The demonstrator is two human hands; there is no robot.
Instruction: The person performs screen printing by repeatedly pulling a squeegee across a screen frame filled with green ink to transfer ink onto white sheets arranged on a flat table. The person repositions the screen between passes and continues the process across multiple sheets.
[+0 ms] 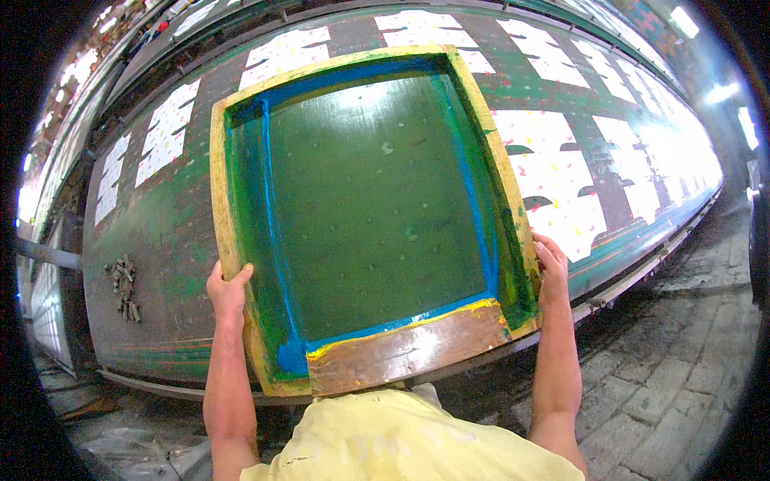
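Observation:
I hold a wooden screen-printing frame (228,176) over a long table, with green mesh (377,200) inside and blue and yellow ink along its inner edges. My left hand (230,289) grips the left rail, thumb on top. My right hand (552,268) grips the right rail near its lower part. A brown board (405,341) with yellow ink along its edge lies across the frame's near side, close to my body.
The long green-stained table (152,240) carries several white printed pieces (553,220) in rows. A pile of small dark pieces (124,289) sits at left. A metal rail (618,297) edges the table, beside a paved floor (658,377). Another table stands beyond.

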